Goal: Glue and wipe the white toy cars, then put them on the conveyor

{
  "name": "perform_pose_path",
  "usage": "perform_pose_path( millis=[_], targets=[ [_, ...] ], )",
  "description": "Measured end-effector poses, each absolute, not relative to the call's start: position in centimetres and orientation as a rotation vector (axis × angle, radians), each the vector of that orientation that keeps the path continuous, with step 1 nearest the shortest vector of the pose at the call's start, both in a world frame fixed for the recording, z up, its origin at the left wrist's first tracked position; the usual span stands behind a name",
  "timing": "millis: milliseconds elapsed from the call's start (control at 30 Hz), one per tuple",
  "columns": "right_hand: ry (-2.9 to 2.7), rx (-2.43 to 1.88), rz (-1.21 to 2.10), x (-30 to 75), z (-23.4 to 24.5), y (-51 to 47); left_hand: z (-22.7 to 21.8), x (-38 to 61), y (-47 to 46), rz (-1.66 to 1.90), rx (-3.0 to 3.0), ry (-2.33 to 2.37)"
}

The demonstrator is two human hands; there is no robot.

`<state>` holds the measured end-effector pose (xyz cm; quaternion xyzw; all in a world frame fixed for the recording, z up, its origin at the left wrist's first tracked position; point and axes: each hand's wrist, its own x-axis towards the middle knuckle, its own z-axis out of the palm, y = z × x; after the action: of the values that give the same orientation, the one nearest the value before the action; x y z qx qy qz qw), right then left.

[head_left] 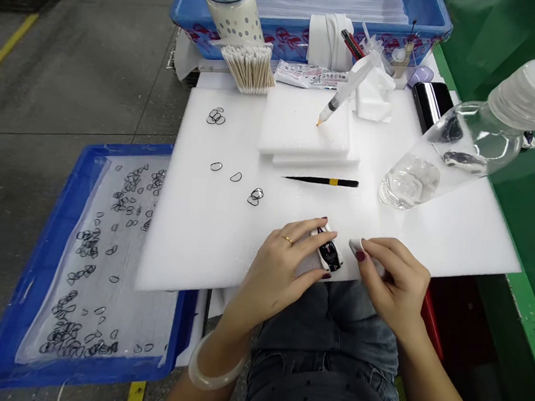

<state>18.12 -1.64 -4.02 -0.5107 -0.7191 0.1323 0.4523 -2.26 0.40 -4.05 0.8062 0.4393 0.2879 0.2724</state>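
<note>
My left hand (286, 264) curls its fingers round a small white and black part (328, 251) at the near edge of the white foam sheet (206, 232). My right hand (391, 282) is just to the right of that part, fingers bent, pinching a small white piece (356, 244). Black tweezers (322, 181) lie on the sheet a little beyond both hands. A few thin black rings (254, 196) lie loose on the sheet to the left.
A blue tray (62, 203) at the left holds several black rings. A foam block (304, 131) carries a syringe (343, 96). A clear bottle (467, 139) lies at the right. Cotton swabs (249, 68), a phone (430, 103) and a blue bin (431, 16) stand behind.
</note>
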Motion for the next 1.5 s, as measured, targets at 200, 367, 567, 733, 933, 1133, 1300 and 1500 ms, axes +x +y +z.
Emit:
perform_pose_path(
  millis=[200, 367, 567, 733, 933, 1133, 1300, 1500],
  targets=[
    [-1.921, -1.193, -0.044, 17.5, -6.0, -2.8, -5.1, -1.3, 0.2, 0.98, 2.076, 1.365],
    [-1.951, -1.263, -0.045, 16.0, -5.9, -3.2, -4.7, -1.6, 0.3, 0.946, 2.033, 1.337],
    [-2.123, -1.136, 0.056, 19.3, -2.9, -2.3, -5.1, -1.7, 0.5, 1.003, 2.039, 1.314],
    [-1.909, -1.51, -0.277, 22.4, -0.9, -0.2, -5.6, -1.6, 0.5, 1.027, 2.051, 1.331],
    [-2.221, -1.232, 0.46, 16.3, -2.3, -0.2, -5.4, -1.9, 0.4, 1.01, 2.085, 1.342],
    [-1.729, -1.652, 0.172, 27.2, -3.5, -2.8, -5.4, -2.2, -0.2, 0.912, 2.208, 1.449],
    [-0.869, -2.48, -0.189, 43.1, -5.3, -9.9, -5.9, -2.3, 0.2, 0.923, 2.367, 1.384],
    [-1.039, -2.288, -0.232, 46.4, -4.6, 1.4, -6.1, -2.5, 0.5, 0.921, 2.436, 1.369]
  ],
)
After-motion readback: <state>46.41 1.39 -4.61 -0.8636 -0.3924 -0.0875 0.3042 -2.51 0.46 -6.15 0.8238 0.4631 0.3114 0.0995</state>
